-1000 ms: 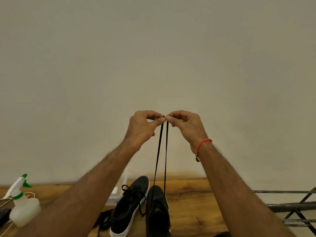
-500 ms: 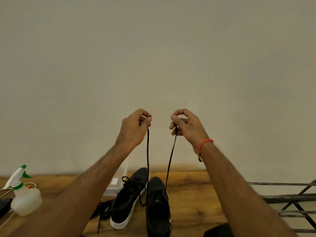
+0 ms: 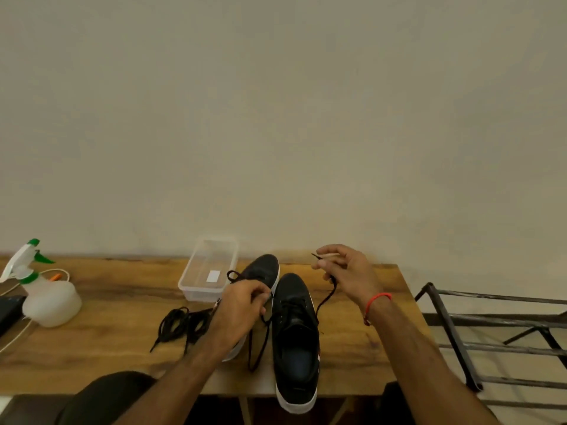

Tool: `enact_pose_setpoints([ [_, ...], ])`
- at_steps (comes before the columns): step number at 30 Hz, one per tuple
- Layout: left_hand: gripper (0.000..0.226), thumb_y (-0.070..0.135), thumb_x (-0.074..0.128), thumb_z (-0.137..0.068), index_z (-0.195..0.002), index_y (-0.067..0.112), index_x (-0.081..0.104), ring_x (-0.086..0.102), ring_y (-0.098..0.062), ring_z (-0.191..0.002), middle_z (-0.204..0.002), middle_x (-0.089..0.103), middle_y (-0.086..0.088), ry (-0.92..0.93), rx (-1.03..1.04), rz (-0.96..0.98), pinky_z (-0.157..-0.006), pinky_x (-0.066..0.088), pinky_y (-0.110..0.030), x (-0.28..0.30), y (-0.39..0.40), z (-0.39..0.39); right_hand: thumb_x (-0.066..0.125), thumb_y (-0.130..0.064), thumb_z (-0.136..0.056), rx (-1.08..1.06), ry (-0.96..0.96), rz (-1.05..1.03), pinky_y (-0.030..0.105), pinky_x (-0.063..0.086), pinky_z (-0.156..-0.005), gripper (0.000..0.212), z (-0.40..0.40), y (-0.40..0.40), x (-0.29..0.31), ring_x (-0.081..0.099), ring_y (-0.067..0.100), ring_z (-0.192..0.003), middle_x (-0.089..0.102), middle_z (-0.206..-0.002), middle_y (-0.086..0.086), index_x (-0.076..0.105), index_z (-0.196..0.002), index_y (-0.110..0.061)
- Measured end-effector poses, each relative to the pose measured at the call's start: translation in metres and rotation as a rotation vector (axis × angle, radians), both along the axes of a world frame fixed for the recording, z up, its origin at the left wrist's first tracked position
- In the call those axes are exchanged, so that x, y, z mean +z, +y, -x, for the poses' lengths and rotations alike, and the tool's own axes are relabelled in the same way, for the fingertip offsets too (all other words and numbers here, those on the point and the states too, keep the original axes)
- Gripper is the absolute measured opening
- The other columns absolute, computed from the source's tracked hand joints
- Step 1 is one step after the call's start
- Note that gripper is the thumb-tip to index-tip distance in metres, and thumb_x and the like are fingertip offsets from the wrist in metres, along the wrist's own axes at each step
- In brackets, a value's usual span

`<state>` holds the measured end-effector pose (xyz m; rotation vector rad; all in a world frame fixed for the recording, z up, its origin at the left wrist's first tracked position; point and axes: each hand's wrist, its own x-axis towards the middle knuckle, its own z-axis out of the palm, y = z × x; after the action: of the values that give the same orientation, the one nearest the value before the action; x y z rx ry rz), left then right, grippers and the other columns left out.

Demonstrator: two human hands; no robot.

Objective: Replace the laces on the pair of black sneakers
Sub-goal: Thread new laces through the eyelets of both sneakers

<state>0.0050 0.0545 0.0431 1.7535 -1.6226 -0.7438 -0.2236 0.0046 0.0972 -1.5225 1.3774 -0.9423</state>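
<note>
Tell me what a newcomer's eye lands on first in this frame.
Two black sneakers, the nearer sneaker and the farther sneaker, sit mid-table, with the left hand and right hand each holding an end of the black lace on the nearer one. A loose lace bundle lies left of them, a clear plastic box behind, and a spray bottle far left.

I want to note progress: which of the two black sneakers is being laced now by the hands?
The right sneaker, nearer the table's front edge: its lace ends run up to the left hand and right hand. The left sneaker lies behind the left hand.

Black sneakers [image 3: 295,342] side by side, lace [image 3: 324,300] loose
</note>
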Motion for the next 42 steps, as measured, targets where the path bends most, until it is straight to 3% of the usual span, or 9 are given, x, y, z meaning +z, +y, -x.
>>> enact_pose_setpoints([
  [4, 0.020, 0.034, 0.062, -0.100, -0.103, 0.020, 0.076, 0.059, -0.002, -0.053, -0.072, 0.066, 0.010, -0.033, -0.016, -0.132, -0.054, 0.048, -0.017, -0.023, 0.003, 0.012, 0.068, -0.012, -0.094, -0.011, 0.039, -0.094, 0.025, 0.056, -0.071, 0.004, -0.006, 0.002, -0.040, 0.070, 0.016, -0.077, 0.078, -0.082, -0.005, 0.069, -0.096, -0.015],
  [6, 0.029, 0.045, 0.062, -0.097, -0.097, 0.020, 0.076, 0.060, -0.005, -0.050, -0.068, 0.066, 0.007, -0.076, -0.031, -0.196, -0.053, 0.053, -0.021, -0.024, -0.002, 0.016, 0.070, -0.015, -0.092, 0.020, 0.156, -0.091, 0.023, 0.052, -0.070, 0.005, -0.012, 0.000, -0.055, 0.068, 0.008, -0.076, 0.076, -0.080, -0.006, 0.070, -0.089, -0.019],
  [10, 0.042, 0.063, 0.066, -0.087, -0.089, 0.021, 0.073, 0.068, -0.009, -0.060, -0.073, 0.069, 0.006, -0.158, -0.074, -0.291, -0.047, 0.050, -0.014, -0.025, -0.006, 0.024, 0.068, -0.024, -0.092, 0.197, 0.413, -0.026, 0.016, 0.049, -0.068, 0.004, -0.024, -0.005, -0.070, 0.062, 0.002, -0.080, 0.068, -0.085, -0.014, 0.071, -0.089, -0.026],
  [14, 0.028, 0.046, 0.064, -0.096, -0.104, 0.020, 0.071, 0.069, -0.015, -0.051, -0.085, 0.069, 0.005, -0.074, -0.062, -0.326, -0.046, 0.057, -0.027, -0.029, -0.002, 0.024, 0.066, -0.026, -0.092, 0.350, 0.575, 0.005, 0.012, 0.042, -0.067, 0.006, -0.029, -0.008, -0.083, 0.056, 0.000, -0.081, 0.064, -0.088, -0.013, 0.065, -0.088, -0.030],
  [17, 0.021, 0.031, 0.055, -0.103, -0.099, 0.018, 0.071, 0.073, -0.021, -0.061, -0.086, 0.071, -0.005, 0.027, -0.048, -0.385, -0.054, 0.062, -0.040, -0.028, -0.005, 0.019, 0.066, -0.029, -0.091, 0.404, 0.651, 0.032, 0.022, 0.047, -0.073, 0.008, -0.033, -0.010, -0.090, 0.056, 0.004, -0.083, 0.062, -0.090, -0.011, 0.062, -0.085, -0.034],
  [22, 0.022, 0.020, 0.050, -0.106, -0.096, 0.024, 0.070, 0.070, -0.022, -0.086, -0.106, 0.066, -0.008, 0.262, 0.003, -0.538, -0.055, 0.062, -0.037, -0.030, -0.011, 0.011, 0.060, -0.041, -0.090, 0.409, 0.725, 0.051, 0.042, 0.046, -0.092, 0.008, -0.041, -0.005, -0.100, 0.053, 0.019, -0.094, 0.058, -0.092, -0.011, 0.054, -0.084, -0.042],
  [26, 0.020, 0.021, 0.052, -0.106, -0.115, 0.017, 0.069, 0.068, -0.016, -0.082, -0.095, 0.060, 0.000, 0.351, 0.029, -0.576, -0.056, 0.062, -0.036, -0.032, -0.013, 0.009, 0.059, -0.043, -0.092, 0.373, 0.727, 0.049, 0.040, 0.040, -0.094, 0.006, -0.045, -0.001, -0.099, 0.043, 0.018, -0.101, 0.055, -0.096, -0.012, 0.054, -0.088, -0.042],
  [32, 0.024, 0.023, 0.053, -0.105, -0.120, 0.016, 0.069, 0.072, -0.018, -0.087, -0.107, 0.066, -0.005, 0.361, 0.030, -0.585, -0.058, 0.063, -0.037, -0.036, -0.014, 0.008, 0.060, -0.042, -0.092, 0.402, 0.712, 0.001, 0.037, 0.030, -0.090, 0.005, -0.046, 0.002, -0.093, 0.034, 0.016, -0.107, 0.053, -0.100, -0.013, 0.055, -0.089, -0.042],
  [42, 0.025, 0.024, 0.051, -0.106, -0.124, 0.015, 0.066, 0.065, -0.007, -0.058, -0.083, 0.053, 0.004, 0.315, 0.021, -0.556, -0.053, 0.060, -0.030, -0.033, -0.013, 0.011, 0.060, -0.041, -0.094, 0.426, 0.681, -0.029, 0.040, 0.029, -0.093, 0.006, -0.047, 0.004, -0.090, 0.032, 0.018, -0.111, 0.052, -0.105, -0.013, 0.056, -0.090, -0.042],
])
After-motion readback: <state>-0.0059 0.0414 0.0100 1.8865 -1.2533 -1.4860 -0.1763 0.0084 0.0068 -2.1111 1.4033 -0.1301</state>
